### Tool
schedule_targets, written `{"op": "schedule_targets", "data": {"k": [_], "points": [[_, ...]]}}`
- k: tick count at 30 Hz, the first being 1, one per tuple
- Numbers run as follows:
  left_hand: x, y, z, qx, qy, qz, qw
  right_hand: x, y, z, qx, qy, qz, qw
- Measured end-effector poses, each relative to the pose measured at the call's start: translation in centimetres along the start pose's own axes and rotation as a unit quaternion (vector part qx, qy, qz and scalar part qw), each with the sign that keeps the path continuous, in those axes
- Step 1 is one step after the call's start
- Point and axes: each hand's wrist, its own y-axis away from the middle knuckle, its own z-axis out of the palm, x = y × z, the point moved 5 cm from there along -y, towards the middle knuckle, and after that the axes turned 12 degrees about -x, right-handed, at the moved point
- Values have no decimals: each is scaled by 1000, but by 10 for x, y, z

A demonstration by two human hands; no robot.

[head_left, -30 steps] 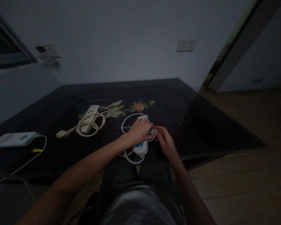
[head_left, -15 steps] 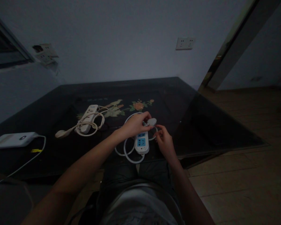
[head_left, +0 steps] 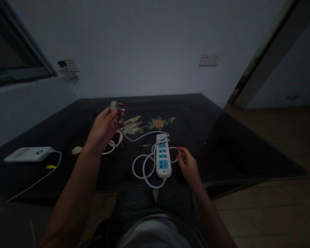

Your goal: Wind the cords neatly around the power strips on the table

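Note:
My left hand (head_left: 103, 127) is raised above the left-middle of the table, closed around a white power plug (head_left: 114, 105) whose metal prongs point right. From the plug a white cable (head_left: 135, 140) runs down to the power strip (head_left: 163, 163), which has blue socket faces and lies near the table's front edge. Loops of this cable lie across the strip and to its left. Right of the strip, my right hand (head_left: 188, 164) pinches a loop of the same cable between thumb and fingers.
A second white cable with its plug (head_left: 76, 150) lies partly behind my left forearm. Farther left, a white power bank (head_left: 29, 154) with a cord rests on the dark table (head_left: 201, 113), which bears a painted flower pattern. Wall sockets (head_left: 209, 60) are on the wall behind.
My left hand has carried the plug up and left, away from the power strip, drawing out its cable. My right hand stays beside the strip. The view has shifted slightly.

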Motion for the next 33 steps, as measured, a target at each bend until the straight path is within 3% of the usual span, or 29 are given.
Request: {"op": "schedule_targets", "data": {"k": [4, 7, 13, 20, 24, 29, 33], "points": [[-5, 10, -20, 25, 7, -17, 1000, 2, 0, 0, 1, -7, 11, 1000], [-13, 16, -26, 33, -47, -44, 997, 3, -1, -1, 13, 2, 5, 1000], [-26, 22, -23, -23, -197, -84, 977, -3, -2, -5, 62, 67, -30, 995], [-20, 30, -18, -25, -212, -93, 973, -15, 5, -4, 89, 166, -68, 980], [-14, 49, -16, -42, -237, -85, 967, -27, 9, -6, 94, 193, -92, 972], [-6, 90, -17, -89, -390, -64, 914, -55, 14, 2, 79, 208, -126, 967], [-1, 124, -16, -154, -505, -28, 849, -80, 22, 31, 16, 225, -151, 962]]}}
